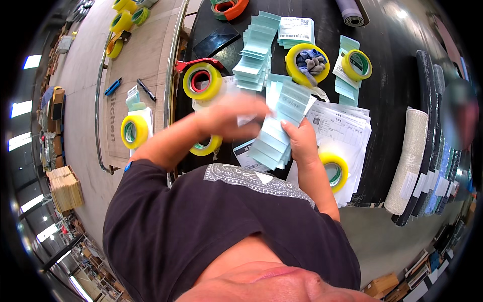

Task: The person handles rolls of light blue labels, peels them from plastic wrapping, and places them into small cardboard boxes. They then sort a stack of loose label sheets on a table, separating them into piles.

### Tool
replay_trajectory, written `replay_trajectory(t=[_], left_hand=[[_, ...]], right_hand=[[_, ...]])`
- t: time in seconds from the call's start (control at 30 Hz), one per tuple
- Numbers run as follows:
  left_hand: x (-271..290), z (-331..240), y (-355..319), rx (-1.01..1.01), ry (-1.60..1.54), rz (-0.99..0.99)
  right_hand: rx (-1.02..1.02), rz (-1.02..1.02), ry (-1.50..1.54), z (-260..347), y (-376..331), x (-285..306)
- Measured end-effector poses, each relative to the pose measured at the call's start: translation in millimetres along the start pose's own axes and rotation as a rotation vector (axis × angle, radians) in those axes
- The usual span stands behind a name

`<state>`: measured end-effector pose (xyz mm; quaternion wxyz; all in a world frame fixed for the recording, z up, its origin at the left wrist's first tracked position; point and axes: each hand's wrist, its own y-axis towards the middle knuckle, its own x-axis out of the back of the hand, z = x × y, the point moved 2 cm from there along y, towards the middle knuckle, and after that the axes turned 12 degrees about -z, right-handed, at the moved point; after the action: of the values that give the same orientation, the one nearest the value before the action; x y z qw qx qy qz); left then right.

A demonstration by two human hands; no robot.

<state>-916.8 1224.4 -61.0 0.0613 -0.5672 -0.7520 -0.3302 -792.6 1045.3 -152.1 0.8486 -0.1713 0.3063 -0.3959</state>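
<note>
My right hand (302, 138) grips a strip of pale blue-green labels (276, 143) by its right edge, with the thumb lying on top. Just left of the strip, my left hand (234, 118) is smeared by motion, so its fingers cannot be made out. A long fan-folded pile of similar labels (255, 50) lies beyond both hands. Beside my left hand sit a red tape dispenser with a yellow roll (202, 82) and another yellow tape roll (207, 146), partly covered by my forearm. Printed sheets (344, 126) lie right of my right hand, with a tape roll (341, 171) on them.
Grey-blue gloves (312, 64) rest in a large tape roll on the black table (385, 65). A stack of white labels (296, 30) and a dark phone-like slab (216, 41) lie farther back. Wrapped rolls (407, 156) stand at the right. A metal-railed cart (136, 55) adjoins the table's left.
</note>
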Motion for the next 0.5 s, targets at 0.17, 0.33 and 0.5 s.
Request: replay_trajectory(t=[0.17,0.33,0.5], left_hand=[[47,116,48,0.334,0.749,-0.009],[51,175,63,0.454,0.437,0.037],[51,196,70,0.394,0.578,0.140]], right_hand=[[-0.031,0.028,-0.135,12,-8,9],[-0.014,0.056,-0.190,13,-12,19],[-0.039,0.036,-0.168,10,-13,24]])
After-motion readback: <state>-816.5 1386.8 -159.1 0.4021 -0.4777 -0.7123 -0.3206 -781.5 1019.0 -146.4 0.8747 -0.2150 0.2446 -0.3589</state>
